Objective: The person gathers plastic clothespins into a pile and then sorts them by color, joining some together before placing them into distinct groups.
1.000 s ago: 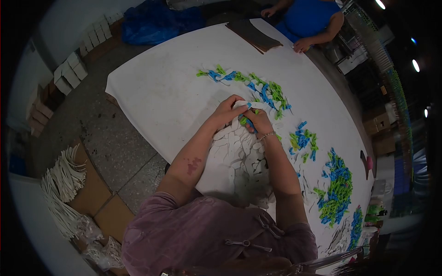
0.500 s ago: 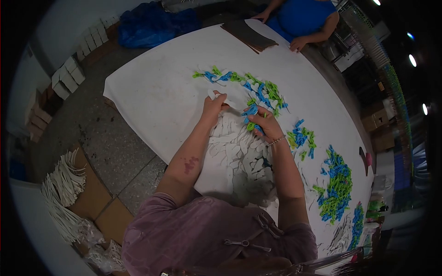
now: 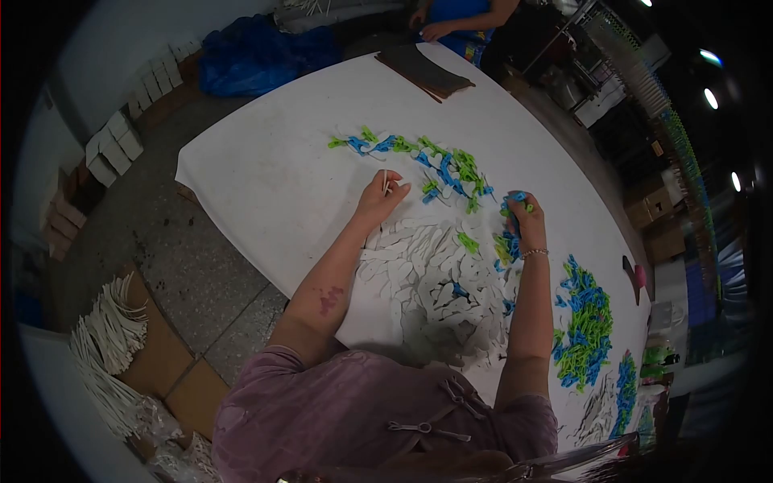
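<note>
My left hand is over the white table, its fingers closed on a thin white strip whose end sticks up past the fingertips. Farther right, my right hand grips a few blue and green plastic clips, partly hidden by the fingers. Below and between the hands spreads a heap of flat white pieces, with a green clip and a blue clip lying on it. Beyond the hands, blue and green clips mixed with white pieces form a curved row.
A large pile of clips lies to the right on the tablecloth. Dark flat sheets rest at the far edge, near a person in blue. Bundled white strips lie on cardboard at lower left.
My right hand has moved right, away from my left hand, still with clips in it. Clips now lie on the white heap. The person in blue has shifted left in view.
</note>
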{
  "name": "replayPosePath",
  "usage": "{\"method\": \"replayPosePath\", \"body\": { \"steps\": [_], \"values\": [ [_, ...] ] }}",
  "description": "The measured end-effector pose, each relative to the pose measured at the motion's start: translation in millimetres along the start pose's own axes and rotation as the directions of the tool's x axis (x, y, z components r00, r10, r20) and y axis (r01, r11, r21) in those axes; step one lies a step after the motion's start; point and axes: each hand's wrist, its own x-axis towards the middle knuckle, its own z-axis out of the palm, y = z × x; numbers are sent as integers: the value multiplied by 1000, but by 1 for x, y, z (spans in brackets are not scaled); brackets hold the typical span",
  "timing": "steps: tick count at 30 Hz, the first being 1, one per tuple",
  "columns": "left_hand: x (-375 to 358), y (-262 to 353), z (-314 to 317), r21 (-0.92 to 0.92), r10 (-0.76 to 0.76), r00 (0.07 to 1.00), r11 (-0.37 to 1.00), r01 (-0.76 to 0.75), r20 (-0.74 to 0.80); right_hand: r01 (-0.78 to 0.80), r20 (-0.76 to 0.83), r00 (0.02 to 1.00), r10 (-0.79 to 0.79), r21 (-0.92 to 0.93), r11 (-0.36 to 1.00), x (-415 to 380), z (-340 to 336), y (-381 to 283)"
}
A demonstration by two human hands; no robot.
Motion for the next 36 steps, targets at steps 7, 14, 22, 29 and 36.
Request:
{"method": "replayPosePath", "body": {
  "steps": [7, 14, 22, 29, 36],
  "values": [
    [-8, 0, 0, 264, 317, 916, 887, -378, 247, 17, -131, 968, -214, -815, 579, 17, -87, 64],
    [11, -14, -19, -73, 4, 922, 997, -35, -388, 444, 278, 889, -364, -716, 538, 29, 28, 62],
    [16, -12, -25, -423, -114, 820, 891, -165, -560, 600, 525, 794, -304, -604, 525, 60, 204, 27],
    [17, -14, -22, -448, -119, 796, 871, -204, -594, 550, 478, 829, -290, -792, 266, 92, 287, 5],
    [18, -14, -21, -447, -98, 795, 864, -230, -599, 582, 515, 807, -290, -779, 236, 102, 328, 27]
  ]
}}
